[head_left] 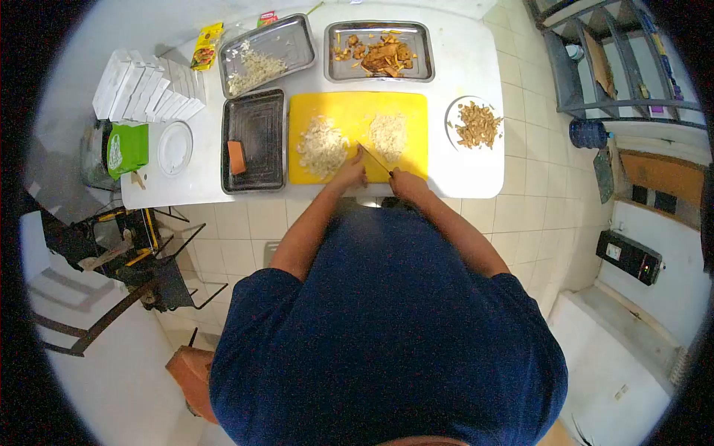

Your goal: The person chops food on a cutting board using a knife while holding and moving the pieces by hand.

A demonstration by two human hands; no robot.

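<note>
Right hand (405,184) closed round knife (376,159), left hand (352,172) half-curled, grip unclear, pale chopped pieces (322,147) in two heaps

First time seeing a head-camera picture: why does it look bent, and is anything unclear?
Head view: the shelf leans and corners go black, likely a wide-angle lens; head view: grain speckles the dark blue shirt; same head view: pale chopped pieces look soft-edged.

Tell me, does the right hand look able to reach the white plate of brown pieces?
Probably yes: nothing seems to stand between the right hand and the white plate, just yellow cutting board and tabletop, though the knife in its grip would likely need setting down first.
</note>
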